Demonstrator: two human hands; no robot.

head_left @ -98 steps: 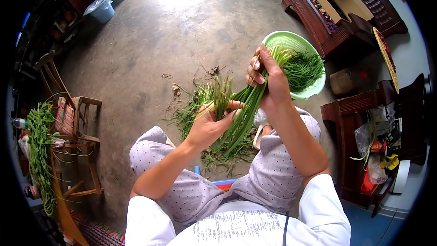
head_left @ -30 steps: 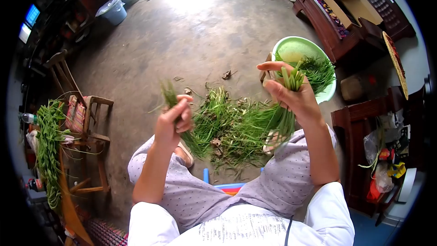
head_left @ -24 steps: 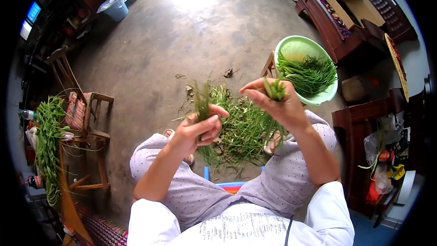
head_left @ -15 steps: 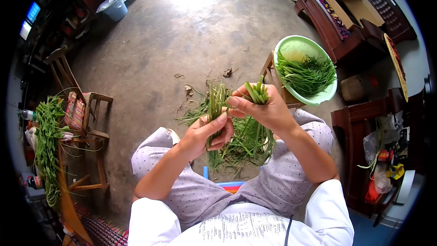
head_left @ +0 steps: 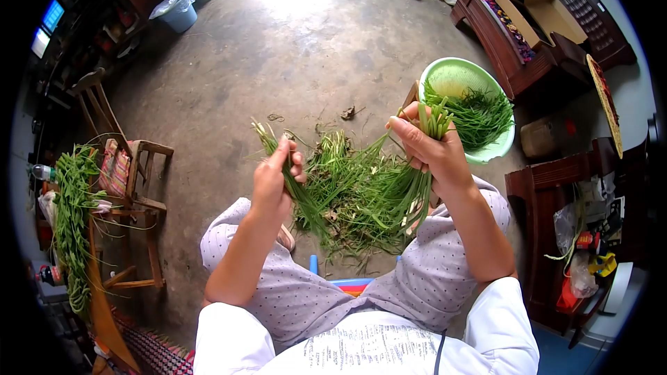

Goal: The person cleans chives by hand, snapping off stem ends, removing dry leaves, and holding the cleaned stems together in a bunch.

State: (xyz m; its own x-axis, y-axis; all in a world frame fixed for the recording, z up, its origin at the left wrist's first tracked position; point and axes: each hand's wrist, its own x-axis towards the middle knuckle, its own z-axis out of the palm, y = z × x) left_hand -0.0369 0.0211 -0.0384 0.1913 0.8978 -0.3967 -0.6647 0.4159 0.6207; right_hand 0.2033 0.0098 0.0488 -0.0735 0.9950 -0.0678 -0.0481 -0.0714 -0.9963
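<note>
My left hand (head_left: 274, 180) is closed around a thin bunch of chives (head_left: 306, 206), its pale stem ends poking up past the thumb and its leaves trailing down to the right. A thicker bunch of chives (head_left: 437, 121) is gripped in my right hand (head_left: 441, 156), cut ends upward and long leaves hanging below. Between my knees, a loose pile of chives (head_left: 351, 198) mixed with dry scraps lies on the floor. Just beyond my right hand, a pale green basket (head_left: 451, 69) holds more chives (head_left: 486, 121).
On the left, leafy green stems (head_left: 73, 201) lie heaped beside a wooden chair (head_left: 149, 149). A blue bin (head_left: 180, 17) with a plastic liner stands at the far left. Dark wooden furniture (head_left: 500, 48) lines the right side. A few dry scraps (head_left: 349, 112) dot the concrete floor.
My hands have moved apart, the left one to the left with its thin bunch, the right one to the right with the thicker bunch. The floor pile is more exposed now.
</note>
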